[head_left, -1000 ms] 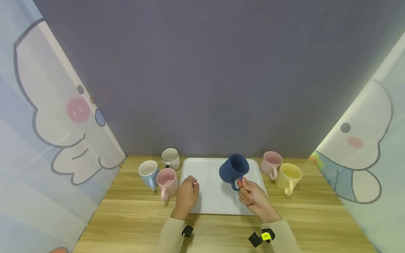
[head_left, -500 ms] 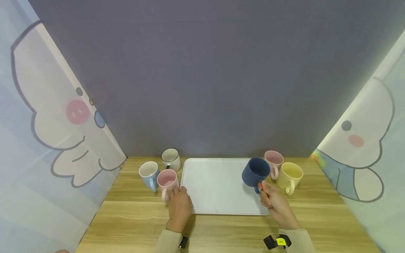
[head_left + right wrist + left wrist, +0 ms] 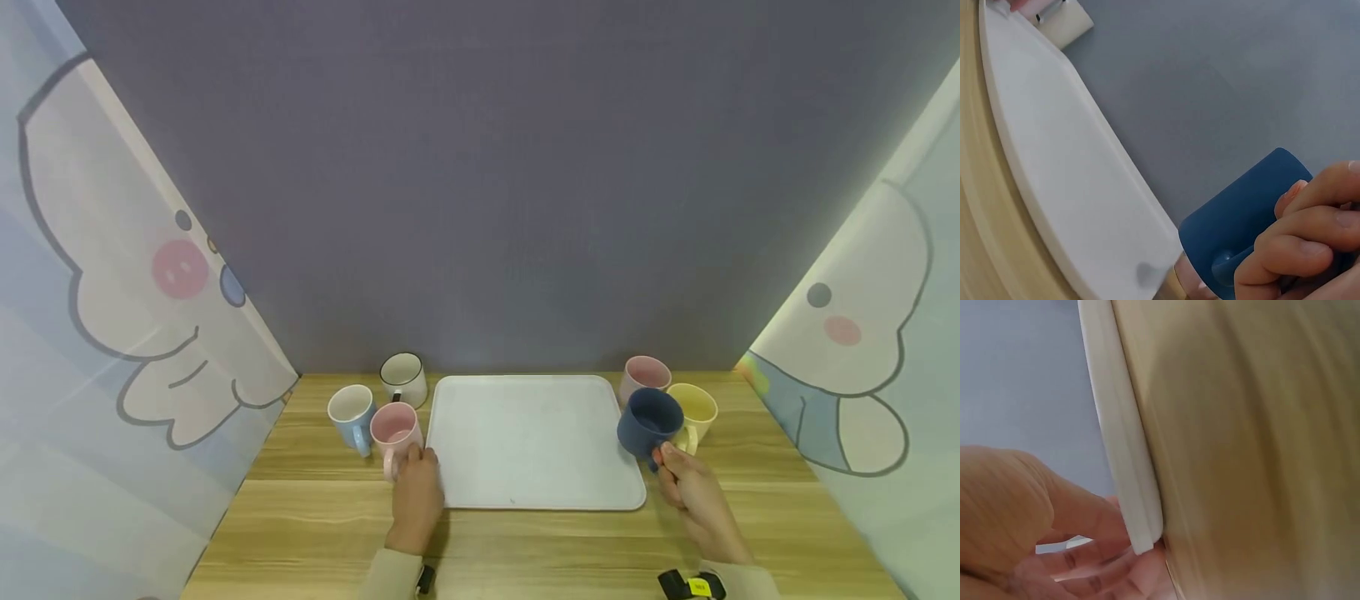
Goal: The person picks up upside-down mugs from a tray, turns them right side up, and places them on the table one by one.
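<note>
My right hand (image 3: 697, 496) pinches the handle of a dark blue mug (image 3: 1247, 209), which is upright at the tray's right edge. The blue mug overlaps a pink mug (image 3: 647, 369) and a yellow mug (image 3: 701, 406) in the head view. My left hand (image 3: 417, 496) is at the left edge of the white tray (image 3: 536, 442). Its fingertips are right at the lower side of another pink mug (image 3: 395, 425), beside that mug's handle. In the left wrist view the tray's corner partly hides these fingers.
Behind the left pink mug stand a light blue mug (image 3: 352, 412) and a white mug (image 3: 405, 379) with a dark rim. The wooden table (image 3: 540, 554) ends at a grey back panel (image 3: 495, 183). Printed panels (image 3: 862, 400) flank both sides.
My right hand has carried the blue mug from over the tray to its right edge, lowering it. My left hand has moved left and nearer, to the pink mug.
</note>
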`<control>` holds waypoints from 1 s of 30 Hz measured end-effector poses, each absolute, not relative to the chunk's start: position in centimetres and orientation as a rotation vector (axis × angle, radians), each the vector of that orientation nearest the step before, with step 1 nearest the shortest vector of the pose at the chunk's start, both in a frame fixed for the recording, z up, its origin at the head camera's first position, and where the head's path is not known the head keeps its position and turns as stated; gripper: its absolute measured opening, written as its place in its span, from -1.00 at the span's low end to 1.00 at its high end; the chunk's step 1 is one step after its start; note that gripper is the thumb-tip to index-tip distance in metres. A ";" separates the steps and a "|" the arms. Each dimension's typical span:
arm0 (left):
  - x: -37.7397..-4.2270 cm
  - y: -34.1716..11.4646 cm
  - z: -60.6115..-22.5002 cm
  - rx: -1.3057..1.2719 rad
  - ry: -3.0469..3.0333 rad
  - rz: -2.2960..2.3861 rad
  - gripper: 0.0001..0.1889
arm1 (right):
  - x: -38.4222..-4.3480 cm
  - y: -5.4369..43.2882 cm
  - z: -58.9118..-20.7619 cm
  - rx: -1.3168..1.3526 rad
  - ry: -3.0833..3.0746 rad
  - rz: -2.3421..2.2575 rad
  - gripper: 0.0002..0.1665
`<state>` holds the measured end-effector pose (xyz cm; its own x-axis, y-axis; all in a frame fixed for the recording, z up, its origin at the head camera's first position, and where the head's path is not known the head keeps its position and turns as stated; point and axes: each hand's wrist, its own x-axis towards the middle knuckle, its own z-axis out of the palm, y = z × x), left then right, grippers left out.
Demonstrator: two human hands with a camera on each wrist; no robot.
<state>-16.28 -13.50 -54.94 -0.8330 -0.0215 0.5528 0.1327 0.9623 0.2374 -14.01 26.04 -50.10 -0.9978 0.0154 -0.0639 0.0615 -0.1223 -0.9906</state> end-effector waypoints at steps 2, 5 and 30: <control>-16.3 -13.7 -55.1 -0.085 -2.546 -0.357 -0.84 | -13.8 26.3 -50.1 0.120 2.084 -2.310 -0.56; -16.3 -13.9 -55.3 -0.083 -2.567 -0.385 -0.86 | -13.7 26.5 -50.2 0.151 2.118 -2.292 -0.54; -16.0 -14.2 -54.8 -0.117 -2.607 -0.468 -0.79 | -13.5 28.3 -51.9 0.331 2.129 -2.208 -0.54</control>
<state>-16.05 -14.19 -54.84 -0.8786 -0.0012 0.4775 0.1648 0.9378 0.3056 -13.52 28.30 -51.86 -0.9754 0.1072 -0.1925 0.1885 -0.0466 -0.9810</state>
